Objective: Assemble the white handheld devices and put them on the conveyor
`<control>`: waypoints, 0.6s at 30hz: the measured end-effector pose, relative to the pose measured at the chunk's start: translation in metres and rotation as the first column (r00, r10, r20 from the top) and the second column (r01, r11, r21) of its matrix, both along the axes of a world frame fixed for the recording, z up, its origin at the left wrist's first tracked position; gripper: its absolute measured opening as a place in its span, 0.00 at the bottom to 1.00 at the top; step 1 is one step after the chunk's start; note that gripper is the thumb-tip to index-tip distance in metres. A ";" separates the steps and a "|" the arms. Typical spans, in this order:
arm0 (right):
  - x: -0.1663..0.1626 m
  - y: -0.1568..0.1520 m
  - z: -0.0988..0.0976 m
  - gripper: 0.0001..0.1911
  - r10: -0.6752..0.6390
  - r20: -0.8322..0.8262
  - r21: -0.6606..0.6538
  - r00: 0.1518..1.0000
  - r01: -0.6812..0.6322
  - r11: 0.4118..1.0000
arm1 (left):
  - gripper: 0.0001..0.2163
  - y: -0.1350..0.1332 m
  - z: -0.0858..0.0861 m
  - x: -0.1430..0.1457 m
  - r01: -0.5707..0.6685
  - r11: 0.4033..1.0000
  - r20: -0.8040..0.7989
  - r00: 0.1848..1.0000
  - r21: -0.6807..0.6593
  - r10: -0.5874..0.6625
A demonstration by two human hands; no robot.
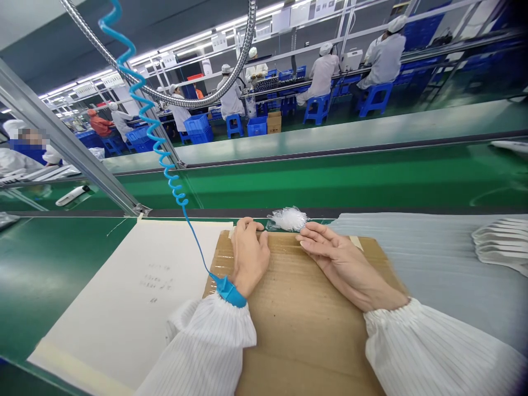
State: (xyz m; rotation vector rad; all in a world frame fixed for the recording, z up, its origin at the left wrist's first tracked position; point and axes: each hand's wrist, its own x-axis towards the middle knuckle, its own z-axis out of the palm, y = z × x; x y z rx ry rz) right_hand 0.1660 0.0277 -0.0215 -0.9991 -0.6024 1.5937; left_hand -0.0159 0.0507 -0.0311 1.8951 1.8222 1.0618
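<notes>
Past the cardboard edge (214,234), plastic bag (288,219), between both hands' fingers (252,223)

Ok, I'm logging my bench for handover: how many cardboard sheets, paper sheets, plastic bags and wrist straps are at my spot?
Cardboard sheet: 1
Paper sheet: 1
Clear plastic bag: 1
Blue wrist strap: 1
Total: 4
</notes>
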 end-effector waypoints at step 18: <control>-0.002 -0.002 0.003 0.20 -0.011 -0.001 0.001 1.000 0.011 1.000 | 0.05 0.000 0.001 0.000 -0.001 1.000 0.008 1.000 -0.007 0.001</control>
